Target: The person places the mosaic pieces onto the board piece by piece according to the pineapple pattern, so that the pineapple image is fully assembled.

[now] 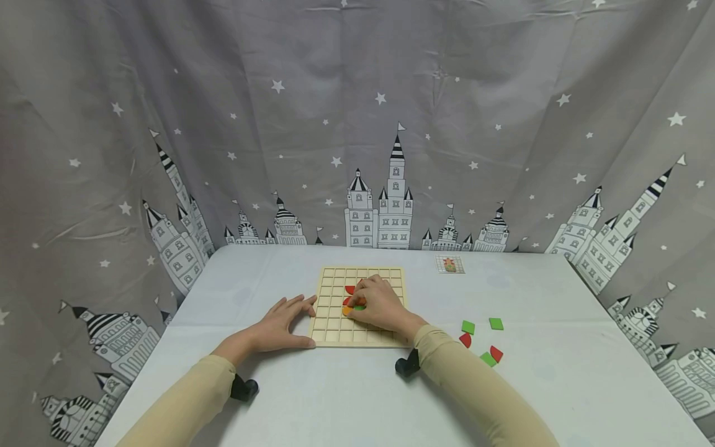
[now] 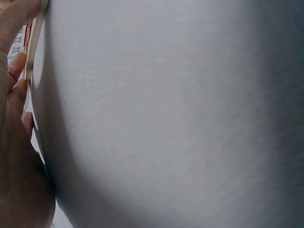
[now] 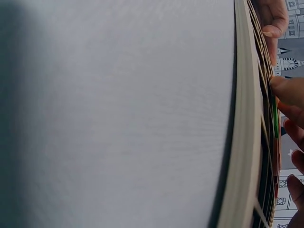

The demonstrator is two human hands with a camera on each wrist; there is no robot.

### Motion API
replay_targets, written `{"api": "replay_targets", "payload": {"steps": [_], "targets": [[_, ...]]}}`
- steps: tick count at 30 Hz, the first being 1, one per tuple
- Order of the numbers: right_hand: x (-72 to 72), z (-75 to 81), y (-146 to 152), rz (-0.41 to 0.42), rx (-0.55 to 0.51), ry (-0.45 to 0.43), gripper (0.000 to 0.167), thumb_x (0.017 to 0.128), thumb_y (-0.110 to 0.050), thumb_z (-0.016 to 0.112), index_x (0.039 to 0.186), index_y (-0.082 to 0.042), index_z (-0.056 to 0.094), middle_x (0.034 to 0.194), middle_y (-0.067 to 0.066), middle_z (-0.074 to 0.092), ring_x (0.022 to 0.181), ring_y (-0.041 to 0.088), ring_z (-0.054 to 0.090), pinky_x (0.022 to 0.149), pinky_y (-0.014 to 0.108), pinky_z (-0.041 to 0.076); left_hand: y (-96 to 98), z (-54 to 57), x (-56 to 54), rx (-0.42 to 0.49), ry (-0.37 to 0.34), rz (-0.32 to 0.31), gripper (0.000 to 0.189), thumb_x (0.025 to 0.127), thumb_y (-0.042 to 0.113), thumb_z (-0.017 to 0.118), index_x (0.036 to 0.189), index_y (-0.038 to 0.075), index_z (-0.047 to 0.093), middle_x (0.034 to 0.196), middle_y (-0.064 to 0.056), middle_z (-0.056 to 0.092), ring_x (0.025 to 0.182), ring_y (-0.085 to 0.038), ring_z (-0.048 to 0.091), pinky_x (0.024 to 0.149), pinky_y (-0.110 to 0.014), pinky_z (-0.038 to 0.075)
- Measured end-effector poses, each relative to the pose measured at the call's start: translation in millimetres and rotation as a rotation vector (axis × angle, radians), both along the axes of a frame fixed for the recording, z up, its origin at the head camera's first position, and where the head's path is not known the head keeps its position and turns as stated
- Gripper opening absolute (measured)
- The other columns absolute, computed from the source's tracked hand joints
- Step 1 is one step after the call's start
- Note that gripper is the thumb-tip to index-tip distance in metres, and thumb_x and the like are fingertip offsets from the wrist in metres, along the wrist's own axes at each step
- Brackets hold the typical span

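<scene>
A pale wooden grid board lies on the white table. My left hand is at its left side, with the thumb by the near corner and the fingers spread along the edge. Over the middle of the board, my right hand pinches an orange piece between thumb and index finger, low over the grid. Red pieces and a green piece sit in squares around it, partly hidden by that hand. In the right wrist view, the thumb is right at the grid, beside the green piece.
To the right of the board lie several loose pieces, among them green squares and red rounded pieces. A small picture card with a gridded design is near the table's back edge. A grey castle-print curtain hangs behind.
</scene>
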State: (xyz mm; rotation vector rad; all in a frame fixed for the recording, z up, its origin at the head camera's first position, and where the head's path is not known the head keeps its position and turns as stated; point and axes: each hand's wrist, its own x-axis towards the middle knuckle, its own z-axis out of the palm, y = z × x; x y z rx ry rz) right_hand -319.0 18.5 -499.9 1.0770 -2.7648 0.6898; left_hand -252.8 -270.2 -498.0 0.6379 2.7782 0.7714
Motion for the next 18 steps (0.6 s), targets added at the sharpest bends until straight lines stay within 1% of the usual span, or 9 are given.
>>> {"api": "replay_targets", "payload": {"steps": [5, 9, 13, 18], "targets": [[1.5, 2.0, 3.6, 0.014, -0.016, 0.001, 0.014, 0.089, -0.041, 0.079, 0.095, -0.028, 0.08, 0.107, -0.011, 0.064, 0.109, 0.014, 0.049, 0.093, 0.034, 0.043, 0.2, -0.1, 0.1, 0.001, -0.001, 0.005, 0.06, 0.08, 0.063, 0.078, 0.121, 0.027, 0.052, 0.166, 0.0, 0.031, 0.155, -0.035, 0.017, 0.126, -0.055, 0.001], [2.3, 9.7, 10.4, 0.009, -0.034, -0.027, 0.013, 0.091, -0.038, 0.078, 0.097, -0.027, 0.08, 0.11, -0.009, 0.064, 0.111, 0.016, 0.049, 0.096, 0.036, 0.043, 0.7, -0.3, 0.1, 0.0, 0.001, 0.007, 0.06, 0.08, 0.063, 0.078, 0.121, 0.027, 0.052, 0.166, -0.001, 0.031, 0.155, -0.035, 0.017, 0.126, -0.056, 0.001], [-0.4, 22.3, 23.9, -0.029, -0.08, -0.076, 0.015, 0.091, -0.034, 0.077, 0.102, -0.023, 0.08, 0.114, -0.006, 0.064, 0.113, 0.018, 0.048, 0.098, 0.04, 0.042, 0.5, 0.3, 0.2, 0.005, 0.007, 0.006, 0.06, 0.08, 0.062, 0.079, 0.12, 0.027, 0.052, 0.166, -0.001, 0.031, 0.155, -0.035, 0.017, 0.126, -0.055, 0.001], [-3.9, 34.9, 51.7, -0.091, -0.133, -0.116, 0.019, 0.091, -0.03, 0.078, 0.106, -0.019, 0.08, 0.116, -0.004, 0.064, 0.119, 0.021, 0.047, 0.105, 0.045, 0.039, 0.6, 0.5, 0.3, 0.007, 0.017, 0.0, 0.06, 0.08, 0.061, 0.079, 0.12, 0.026, 0.052, 0.166, -0.002, 0.031, 0.154, -0.036, 0.018, 0.126, -0.055, 0.001]]}}
